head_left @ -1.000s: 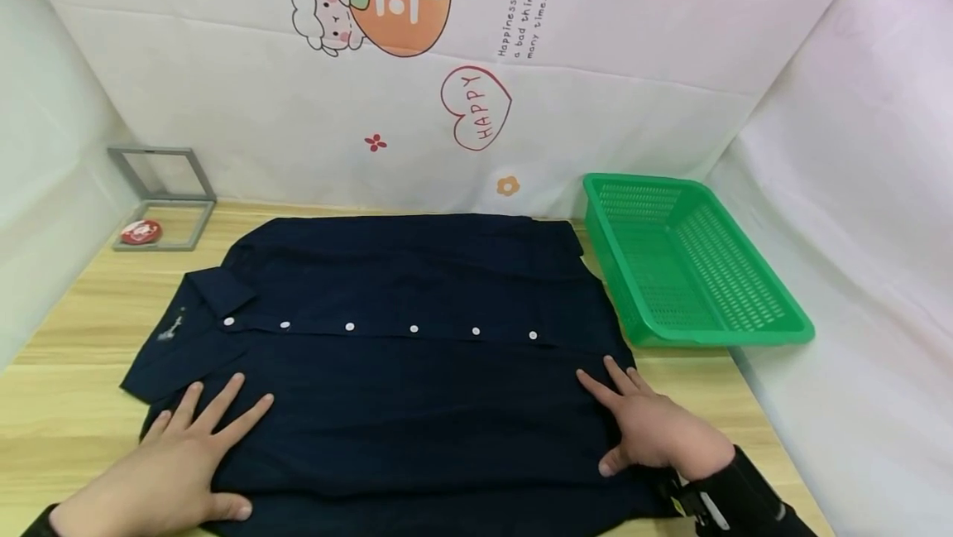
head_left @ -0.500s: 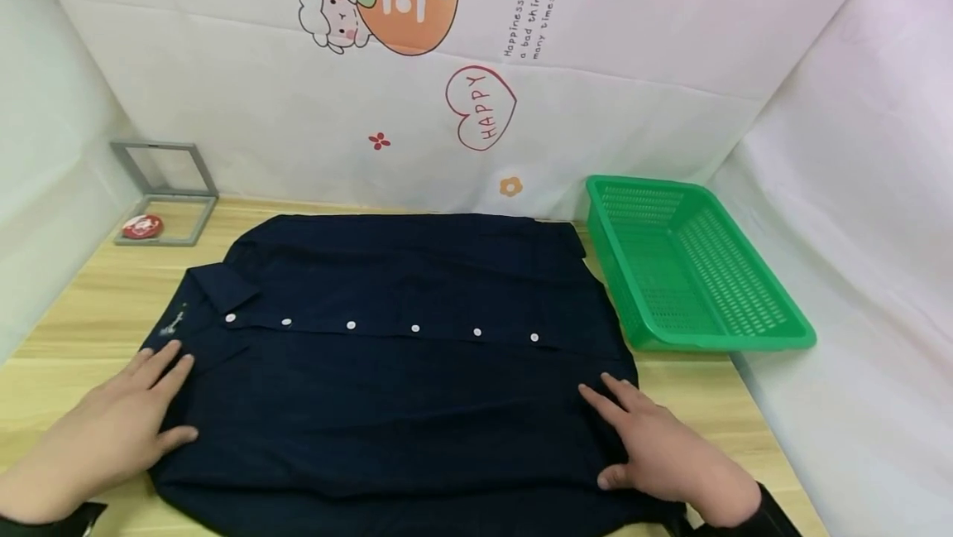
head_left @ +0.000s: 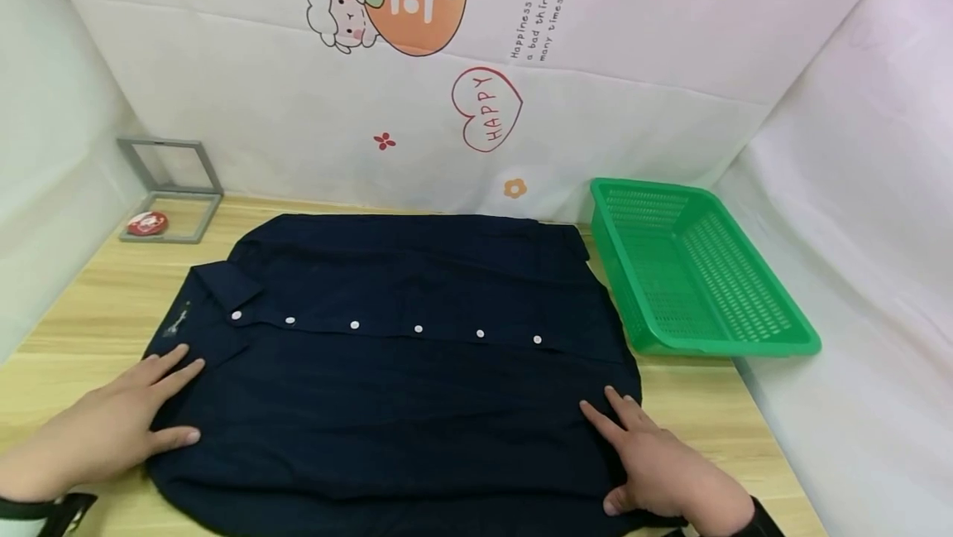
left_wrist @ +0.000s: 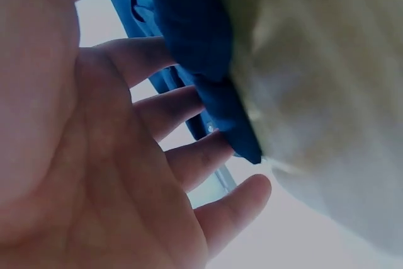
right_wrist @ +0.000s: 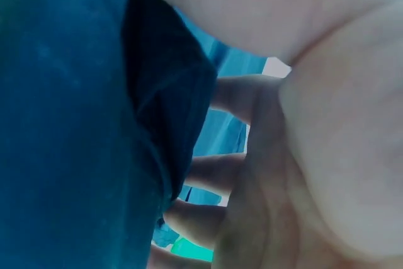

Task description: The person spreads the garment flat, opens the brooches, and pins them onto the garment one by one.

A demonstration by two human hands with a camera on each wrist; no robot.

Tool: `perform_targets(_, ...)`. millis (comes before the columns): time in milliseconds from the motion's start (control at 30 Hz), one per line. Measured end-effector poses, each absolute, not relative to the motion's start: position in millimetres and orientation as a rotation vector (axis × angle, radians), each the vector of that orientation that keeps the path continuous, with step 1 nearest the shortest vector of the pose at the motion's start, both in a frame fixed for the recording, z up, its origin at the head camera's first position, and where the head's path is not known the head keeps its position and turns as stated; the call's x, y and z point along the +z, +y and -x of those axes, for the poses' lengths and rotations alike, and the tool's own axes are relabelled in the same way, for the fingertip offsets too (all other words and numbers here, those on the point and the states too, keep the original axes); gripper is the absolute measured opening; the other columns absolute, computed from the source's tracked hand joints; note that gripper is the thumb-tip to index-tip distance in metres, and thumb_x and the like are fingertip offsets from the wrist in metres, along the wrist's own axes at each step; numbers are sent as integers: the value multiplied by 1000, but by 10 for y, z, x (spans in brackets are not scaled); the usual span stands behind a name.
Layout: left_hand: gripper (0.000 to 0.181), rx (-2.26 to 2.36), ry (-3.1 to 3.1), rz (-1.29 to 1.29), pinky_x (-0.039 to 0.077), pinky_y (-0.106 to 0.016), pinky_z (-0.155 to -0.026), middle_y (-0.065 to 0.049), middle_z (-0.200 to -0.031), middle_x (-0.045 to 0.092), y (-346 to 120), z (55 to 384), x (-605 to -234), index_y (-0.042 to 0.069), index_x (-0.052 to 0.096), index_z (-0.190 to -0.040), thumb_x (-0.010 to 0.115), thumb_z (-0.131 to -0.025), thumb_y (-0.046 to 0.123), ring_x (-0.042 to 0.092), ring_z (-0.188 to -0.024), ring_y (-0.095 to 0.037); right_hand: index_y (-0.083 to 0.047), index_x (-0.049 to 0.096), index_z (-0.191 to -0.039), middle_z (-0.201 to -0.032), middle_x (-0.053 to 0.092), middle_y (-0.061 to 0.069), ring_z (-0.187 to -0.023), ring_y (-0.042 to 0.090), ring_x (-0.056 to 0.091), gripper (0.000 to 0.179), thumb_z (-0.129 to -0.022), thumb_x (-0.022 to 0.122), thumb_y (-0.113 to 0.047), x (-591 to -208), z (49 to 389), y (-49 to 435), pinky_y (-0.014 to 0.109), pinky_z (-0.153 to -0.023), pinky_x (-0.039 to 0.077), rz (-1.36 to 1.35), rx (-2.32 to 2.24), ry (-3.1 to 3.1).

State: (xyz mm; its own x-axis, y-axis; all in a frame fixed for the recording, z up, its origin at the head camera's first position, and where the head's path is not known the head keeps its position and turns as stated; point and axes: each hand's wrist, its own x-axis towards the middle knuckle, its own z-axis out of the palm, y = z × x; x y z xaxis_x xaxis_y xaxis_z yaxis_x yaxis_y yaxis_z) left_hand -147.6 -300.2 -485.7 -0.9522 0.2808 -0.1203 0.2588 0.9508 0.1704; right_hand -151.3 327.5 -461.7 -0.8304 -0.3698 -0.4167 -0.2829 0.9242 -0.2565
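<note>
A dark navy button-up shirt (head_left: pixel 402 405) lies spread on the table, its collar (head_left: pixel 223 287) to the left and a row of white buttons running across it. My left hand (head_left: pixel 112 425) rests on the shirt's left edge just below the collar, fingers spread and straight. In the left wrist view its fingertips touch the edge of the cloth (left_wrist: pixel 201 36). On the lower right edge of the shirt lies my right hand (head_left: pixel 666 462), its fingers extended and apart. The right wrist view shows a fold of the cloth (right_wrist: pixel 167 86) beside that hand's fingers and thumb.
At the back right a green plastic basket (head_left: pixel 648 305) stands close to the shirt. A grey hinged frame (head_left: pixel 212 218) with a round red item (head_left: pixel 147 223) on it is at the back left. White printed cloth (head_left: pixel 298 107) hangs behind the wooden table (head_left: pixel 59 338).
My left hand has moved left and up to the shirt's edge under the collar. My right hand has slid slightly downward. The view has shifted a little.
</note>
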Motion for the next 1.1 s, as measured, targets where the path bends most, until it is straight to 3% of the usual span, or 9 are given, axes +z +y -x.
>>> perform_targets(267,76,322,2895,-485,39,-68,-93,-39,-139,43,-3047,1699,-4747,-9,57,-133,72,-88,50,43,-121,-60,-13,35,-156,-158,18,28,-138,53,27,108,-70,82,-59,-4591,1536,3341,63,-97,39,461,-367,2558)
perform_targets(400,50,350,2972,-504,46,-62,-86,-30,-119,61,-3079,1896,-4614,-7,67,-117,72,-92,36,58,-108,-51,-9,40,-153,-155,26,30,-137,55,28,98,-79,69,-67,-4524,1606,3347,66,-99,36,478,-439,2591)
perform_targets(500,35,346,3083,-452,48,-61,-82,-27,-105,67,-3148,2119,-4515,-9,69,-108,70,-94,23,63,-98,-48,-8,44,-150,-152,32,29,-135,53,33,90,-85,63,-67,-4464,1669,3294,65,-98,38,528,-422,2696)
perform_targets(700,38,301,3252,-225,42,-68,-85,-42,-115,55,-3527,2654,-4443,-19,57,-117,57,-95,11,53,-104,-59,-8,47,-149,-150,38,25,-130,48,43,78,-92,61,-60,-4383,1771,3132,62,-96,42,650,-365,2875)
perform_targets(933,45,316,3220,-19,36,-67,-96,-49,-126,37,-3889,3153,-4519,-24,45,-126,44,-90,4,39,-116,-62,-9,49,-147,-150,40,22,-132,43,44,76,-92,63,-58,-4356,1784,3049,59,-98,42,661,-363,2874)
perform_targets(1100,49,373,3061,50,32,-64,-103,-51,-133,27,-3993,3369,-4574,-26,34,-132,38,-93,2,29,-124,-63,-10,49,-147,-150,40,22,-131,43,44,76,-91,63,-59,-4352,1771,3082,59,-97,42,619,-350,2840)
